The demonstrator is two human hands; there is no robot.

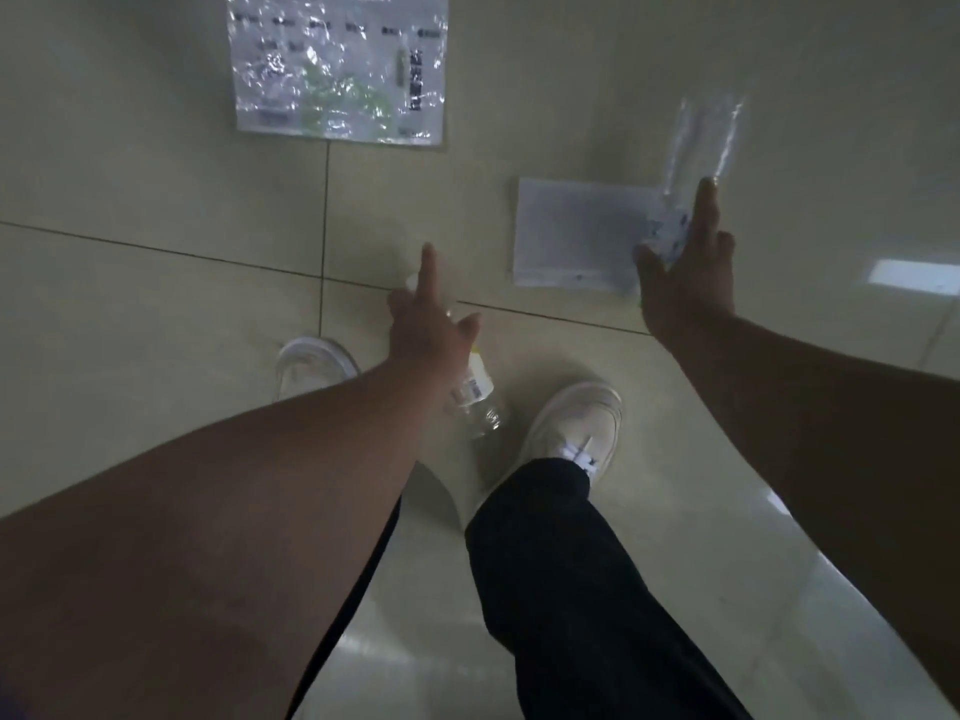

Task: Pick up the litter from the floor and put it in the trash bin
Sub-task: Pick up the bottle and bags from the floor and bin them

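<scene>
My left hand (pixel 431 324) is closed around a clear plastic bottle (pixel 475 394), its index finger pointing forward; the bottle's body sticks out below the palm. My right hand (pixel 691 283) grips a second clear plastic bottle (pixel 701 142) by its labelled lower part, and this bottle stands up blurred above the fingers. On the floor ahead lie a crinkled clear plastic bag (pixel 340 65) with printed marks and a flat white sheet or pouch (pixel 576 233) just left of my right hand. No trash bin is in view.
The floor is glossy beige tile with dark grout lines (pixel 324 210). My two white shoes (pixel 574 428) and dark trousers (pixel 571 589) fill the lower middle. A bright light reflection (pixel 914 275) shows on the tile at the right edge.
</scene>
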